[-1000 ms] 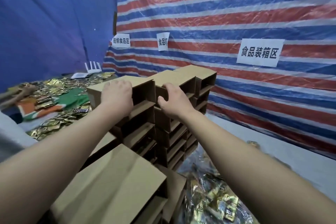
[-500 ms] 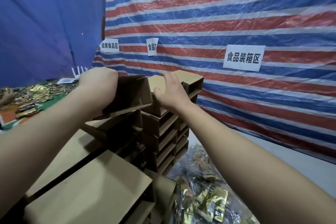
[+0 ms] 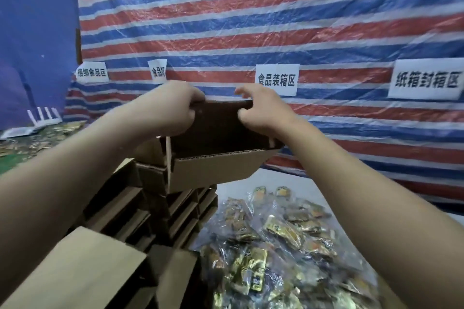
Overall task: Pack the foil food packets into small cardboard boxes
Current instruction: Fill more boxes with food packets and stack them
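Observation:
I hold one small open cardboard box [image 3: 216,165] up in the air, its dark inside facing me. My left hand [image 3: 173,108] grips its far rim at the left corner. My right hand [image 3: 261,110] pinches the same far rim near the right corner, thumb inside the box. Below the box stands a stack of empty cardboard boxes [image 3: 160,211]. To the lower right lies a heap of gold foil food packets [image 3: 276,246] in clear plastic bags.
More brown boxes [image 3: 82,273] lie at the bottom left. Loose foil packets [image 3: 37,138] cover the table at far left, near a white router [image 3: 44,118]. A striped tarp wall [image 3: 276,20] with white paper signs [image 3: 276,80] stands behind.
My left hand lifted a box off the top of the stack and swung it right. My right hand left the stack and took hold of the box's far rim.

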A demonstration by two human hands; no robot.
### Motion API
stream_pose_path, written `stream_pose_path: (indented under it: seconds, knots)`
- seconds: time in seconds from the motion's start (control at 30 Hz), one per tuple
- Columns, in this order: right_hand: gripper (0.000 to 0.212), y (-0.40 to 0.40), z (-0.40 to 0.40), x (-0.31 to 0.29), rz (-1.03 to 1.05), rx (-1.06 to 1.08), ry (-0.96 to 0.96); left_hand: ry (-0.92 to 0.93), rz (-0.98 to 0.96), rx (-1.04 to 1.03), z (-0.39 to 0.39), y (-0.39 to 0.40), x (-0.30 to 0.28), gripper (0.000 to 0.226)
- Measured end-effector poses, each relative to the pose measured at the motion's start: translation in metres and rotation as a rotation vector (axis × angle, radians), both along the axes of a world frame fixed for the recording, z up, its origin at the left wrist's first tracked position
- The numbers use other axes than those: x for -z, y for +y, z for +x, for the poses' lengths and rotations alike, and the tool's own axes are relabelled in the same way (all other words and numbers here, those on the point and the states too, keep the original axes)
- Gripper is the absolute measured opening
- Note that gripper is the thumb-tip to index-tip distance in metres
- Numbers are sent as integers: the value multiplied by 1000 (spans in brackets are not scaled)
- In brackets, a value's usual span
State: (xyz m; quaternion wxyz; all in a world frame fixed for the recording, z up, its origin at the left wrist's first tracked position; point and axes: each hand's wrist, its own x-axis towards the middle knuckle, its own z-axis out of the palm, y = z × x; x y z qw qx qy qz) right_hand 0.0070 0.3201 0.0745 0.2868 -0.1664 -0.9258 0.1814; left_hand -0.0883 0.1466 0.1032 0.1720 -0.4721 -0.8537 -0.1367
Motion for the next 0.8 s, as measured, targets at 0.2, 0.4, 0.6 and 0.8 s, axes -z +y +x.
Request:
stream_pose_path:
  seconds: [0.2,0.4,0.6,0.8]
  knots:
    - [18,47,106,41,88,286,-231,-201,1,234,38,84,55,12]
    - [18,57,190,125,-25,443,-343,-510,45,358,96,126,148,12]
    - [13,41,238,233,-203,498,-511,-761,-104,395,137,117,266,17]
    - [17,4,257,335,-350,502,-598,-876,-247,354,157,81,359,17]
